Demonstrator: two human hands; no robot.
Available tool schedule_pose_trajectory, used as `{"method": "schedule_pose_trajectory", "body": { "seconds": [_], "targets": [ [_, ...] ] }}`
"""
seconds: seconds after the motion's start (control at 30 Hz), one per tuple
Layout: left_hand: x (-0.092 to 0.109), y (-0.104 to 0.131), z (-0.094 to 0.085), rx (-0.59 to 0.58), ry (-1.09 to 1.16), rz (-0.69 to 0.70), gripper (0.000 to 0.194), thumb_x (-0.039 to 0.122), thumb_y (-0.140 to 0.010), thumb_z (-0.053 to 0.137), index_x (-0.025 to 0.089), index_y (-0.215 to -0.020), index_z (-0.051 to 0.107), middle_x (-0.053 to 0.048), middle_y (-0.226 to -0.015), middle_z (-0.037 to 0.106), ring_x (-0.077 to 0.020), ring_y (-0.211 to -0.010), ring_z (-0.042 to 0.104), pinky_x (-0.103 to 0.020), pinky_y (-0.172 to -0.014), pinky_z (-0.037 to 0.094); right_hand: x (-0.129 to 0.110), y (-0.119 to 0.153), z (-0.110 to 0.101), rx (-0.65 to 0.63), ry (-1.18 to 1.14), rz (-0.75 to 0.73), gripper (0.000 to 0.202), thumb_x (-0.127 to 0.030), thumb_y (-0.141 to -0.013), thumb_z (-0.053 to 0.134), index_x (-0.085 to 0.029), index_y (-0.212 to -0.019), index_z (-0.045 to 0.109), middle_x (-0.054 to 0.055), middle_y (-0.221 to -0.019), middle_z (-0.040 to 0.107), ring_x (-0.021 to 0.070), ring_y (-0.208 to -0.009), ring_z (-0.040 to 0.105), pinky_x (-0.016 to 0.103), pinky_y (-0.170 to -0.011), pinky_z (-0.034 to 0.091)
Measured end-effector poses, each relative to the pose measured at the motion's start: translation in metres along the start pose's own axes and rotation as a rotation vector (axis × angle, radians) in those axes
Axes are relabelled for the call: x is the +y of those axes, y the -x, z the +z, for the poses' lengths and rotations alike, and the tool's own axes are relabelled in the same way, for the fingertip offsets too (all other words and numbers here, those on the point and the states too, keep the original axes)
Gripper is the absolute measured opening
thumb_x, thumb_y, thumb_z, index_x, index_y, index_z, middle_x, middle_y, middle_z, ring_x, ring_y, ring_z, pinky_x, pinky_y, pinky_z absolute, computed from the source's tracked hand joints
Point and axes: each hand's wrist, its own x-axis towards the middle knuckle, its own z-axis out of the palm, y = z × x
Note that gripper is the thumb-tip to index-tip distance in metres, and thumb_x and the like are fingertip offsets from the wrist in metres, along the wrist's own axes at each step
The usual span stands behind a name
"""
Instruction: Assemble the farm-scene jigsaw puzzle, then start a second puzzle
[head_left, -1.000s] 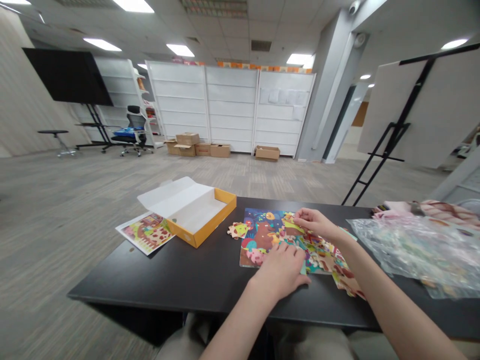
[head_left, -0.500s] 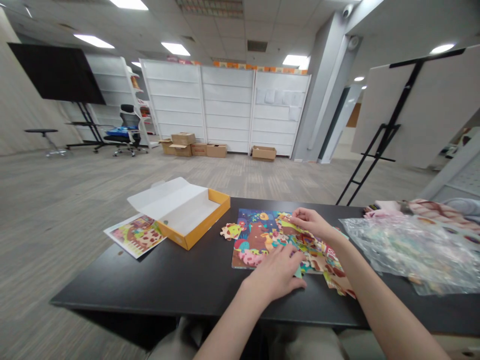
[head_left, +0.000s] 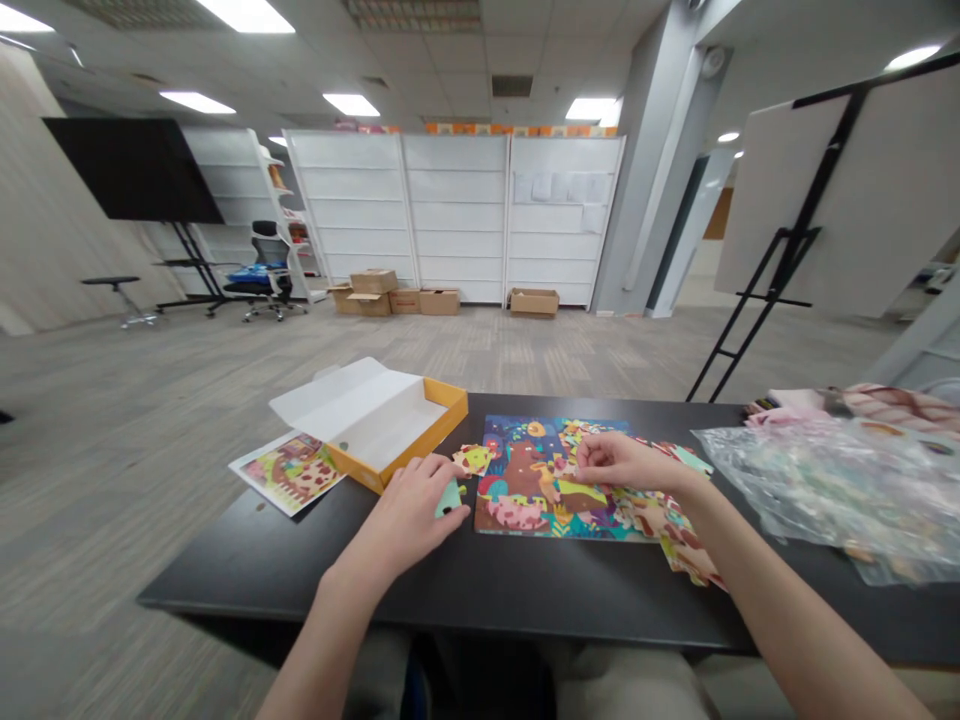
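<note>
A colourful picture board (head_left: pixel 517 470) lies on the black table, with puzzle pieces (head_left: pixel 679 545) heaped over its right side and beyond. My left hand (head_left: pixel 416 510) is left of the board, its fingers and thumb around a light green puzzle piece (head_left: pixel 448 498), near the yellow box's front corner. Over the board's middle right, my right hand (head_left: pixel 615 462) has its fingertips pinched together; what they hold, if anything, is too small to make out. Joined yellow-green pieces (head_left: pixel 472 459) rest between the box and the board.
An open yellow box (head_left: pixel 431 440) with a white lid stands at the table's back left. Beside it lies a printed picture sheet (head_left: pixel 289 475). Clear plastic bags (head_left: pixel 817 490) cover the right side of the black table (head_left: pixel 480 595), near pink cloth.
My left hand has moved left off the board, with the light green piece in it. My right hand has come slightly lower over the board. The view has shifted a little.
</note>
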Motion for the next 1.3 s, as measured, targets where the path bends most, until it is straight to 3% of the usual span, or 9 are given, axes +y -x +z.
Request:
{"method": "schedule_pose_trajectory", "body": {
  "seconds": [0.17,0.33,0.5,0.63,0.8,0.93,1.17,1.3],
  "targets": [
    [0.004,0.003,0.006,0.035,-0.009,0.028,0.024,0.025,-0.088,0.060,0.024,-0.111,0.062,-0.006,-0.121,0.064,-0.0263,-0.119,0.054,-0.042,-0.101,0.042,-0.007,-0.003,0.015,-0.087,-0.002,0.002,0.042,-0.056,-0.078,0.071,-0.019,-0.078,0.052,-0.005,-0.058,0.054,0.0097,-0.051,0.049,0.022,-0.050,0.035],
    [0.045,-0.013,0.022,-0.030,0.162,0.215,0.019,0.033,-0.091,0.062,0.023,-0.108,0.063,-0.004,-0.114,0.066,-0.0222,-0.108,0.058,-0.036,-0.097,0.045,-0.003,-0.005,0.023,-0.092,0.092,0.008,0.042,-0.056,-0.078,0.071,-0.020,-0.075,0.050,-0.005,-0.056,0.056,0.0116,-0.052,0.054,0.022,-0.050,0.039],
    [0.081,-0.031,0.041,-0.130,0.156,0.283,0.020,0.033,-0.086,0.069,0.021,-0.101,0.065,-0.005,-0.108,0.067,-0.0228,-0.104,0.061,-0.034,-0.091,0.049,0.005,-0.007,0.026,-0.022,0.278,-0.034,0.031,-0.046,-0.081,0.068,-0.020,-0.075,0.053,-0.003,-0.059,0.057,0.0122,-0.054,0.054,0.022,-0.051,0.038],
    [0.087,-0.040,0.043,-0.163,0.131,0.242,0.013,0.029,-0.085,0.069,0.020,-0.094,0.067,-0.004,-0.103,0.067,-0.0225,-0.101,0.062,-0.032,-0.087,0.050,0.000,-0.005,0.027,0.022,0.446,-0.077,0.018,-0.034,-0.083,0.066,-0.019,-0.077,0.059,-0.001,-0.063,0.062,0.0125,-0.057,0.053,0.022,-0.053,0.036],
    [0.085,-0.042,0.041,-0.175,0.142,0.257,0.008,0.028,-0.086,0.068,0.020,-0.088,0.069,-0.004,-0.097,0.068,-0.0219,-0.099,0.062,-0.031,-0.085,0.050,-0.012,-0.003,0.026,0.050,0.566,-0.156,0.022,-0.037,-0.085,0.067,-0.018,-0.073,0.064,0.001,-0.070,0.065,0.0143,-0.064,0.054,0.024,-0.059,0.035],
    [0.083,-0.042,0.043,-0.181,0.153,0.273,0.010,0.029,-0.087,0.066,0.020,-0.085,0.070,-0.004,-0.096,0.068,-0.0215,-0.096,0.063,-0.031,-0.087,0.050,-0.013,-0.004,0.020,0.201,0.548,-0.230,0.033,-0.046,-0.091,0.060,-0.018,-0.073,0.066,0.002,-0.072,0.066,0.0147,-0.066,0.055,0.025,-0.063,0.036],
    [0.079,-0.046,0.050,-0.180,0.183,0.267,0.007,0.027,-0.081,0.069,0.020,-0.083,0.066,-0.004,-0.094,0.066,-0.0216,-0.096,0.062,-0.029,-0.083,0.048,0.003,-0.007,-0.004,0.644,0.519,-0.199,0.045,-0.052,-0.094,0.050,-0.018,-0.066,0.062,0.001,-0.060,0.058,0.0136,-0.057,0.047,0.026,-0.058,0.033],
    [0.079,-0.050,0.050,-0.190,0.195,0.267,0.002,0.021,-0.075,0.067,0.020,-0.076,0.065,-0.002,-0.089,0.064,-0.0190,-0.088,0.062,-0.026,-0.074,0.045,0.009,-0.006,-0.014,0.796,0.519,-0.175,0.049,-0.054,-0.093,0.048,-0.019,-0.062,0.059,0.000,-0.056,0.054,0.0134,-0.054,0.046,0.027,-0.056,0.033]
  ]
}}
